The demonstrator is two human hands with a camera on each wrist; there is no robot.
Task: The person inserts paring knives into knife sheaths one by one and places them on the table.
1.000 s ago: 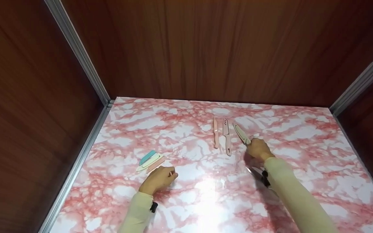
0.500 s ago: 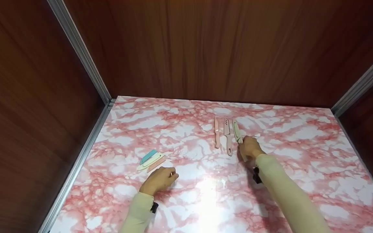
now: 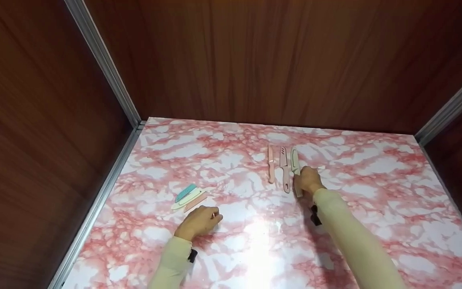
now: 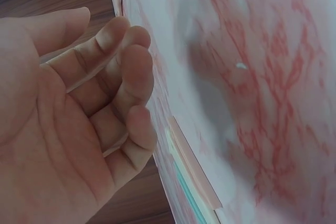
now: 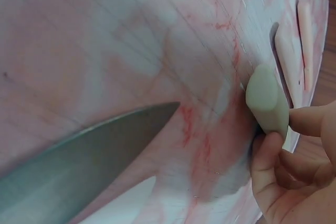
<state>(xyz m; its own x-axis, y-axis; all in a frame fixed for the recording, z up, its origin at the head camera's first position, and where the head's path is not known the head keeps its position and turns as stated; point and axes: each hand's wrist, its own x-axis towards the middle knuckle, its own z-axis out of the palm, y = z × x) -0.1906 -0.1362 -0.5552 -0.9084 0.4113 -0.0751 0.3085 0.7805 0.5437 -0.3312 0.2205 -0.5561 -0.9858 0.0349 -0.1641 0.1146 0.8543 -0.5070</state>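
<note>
My right hand pinches the handle of a pale green knife between thumb and fingers; in the right wrist view the handle's butt end shows. The knife lies roughly parallel to a pink knife and a slim peach knife on its left. My left hand is loosely curled and holds nothing. Just beyond it lie three flat, blade-shaped covers side by side: teal, cream and peach.
A large bare metal blade shows close up at the lower left of the right wrist view; its handle is out of sight. Brown wood-grain panels wall the marbled table at the back and sides.
My right hand has moved left, turning the pale green knife from a slant to nearly parallel with the pink one. The left hand stays in place.
</note>
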